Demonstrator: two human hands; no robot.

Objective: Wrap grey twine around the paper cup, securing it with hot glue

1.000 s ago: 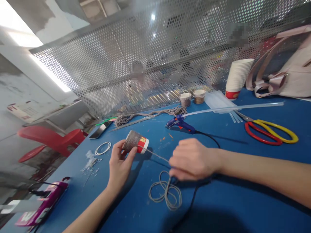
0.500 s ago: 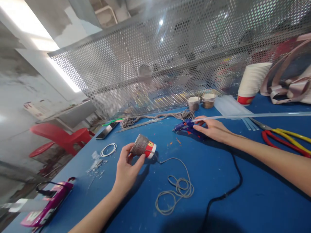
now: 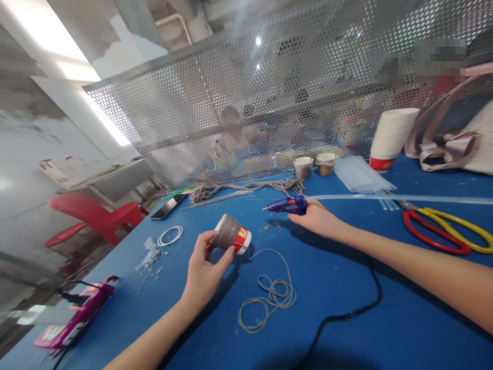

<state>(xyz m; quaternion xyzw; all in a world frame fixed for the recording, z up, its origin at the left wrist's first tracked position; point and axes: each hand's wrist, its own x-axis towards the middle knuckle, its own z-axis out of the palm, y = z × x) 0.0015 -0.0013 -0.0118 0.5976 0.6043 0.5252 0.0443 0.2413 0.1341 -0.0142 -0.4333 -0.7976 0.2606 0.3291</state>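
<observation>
My left hand (image 3: 206, 264) grips a small paper cup (image 3: 232, 234) tilted on its side. Grey cord is wound round most of the cup, and a red and white band shows at its right end. From the cup a loose grey cord (image 3: 278, 293) runs down into loops on the blue table (image 3: 208, 334). My right hand (image 3: 318, 218) is closed round a blue glue gun (image 3: 287, 204), its nozzle pointing left toward the cup, a short gap away. A long clear glue stick (image 3: 358, 197) extends rightward from behind the gun.
Red and yellow-handled scissors (image 3: 435, 234) lie at right near a cup stack (image 3: 393, 136) and clear sticks (image 3: 362, 173). Two wrapped cups (image 3: 303, 168) stand by the mesh screen (image 3: 185, 133). A grey cord bundle (image 3: 208, 192), phone (image 3: 167, 207) and purple power strip (image 3: 77, 318) are leftward.
My right hand has brought the glue gun left, nearer the cup, and the gun now sits more level. The cup in my left hand has shifted slightly right in view.
</observation>
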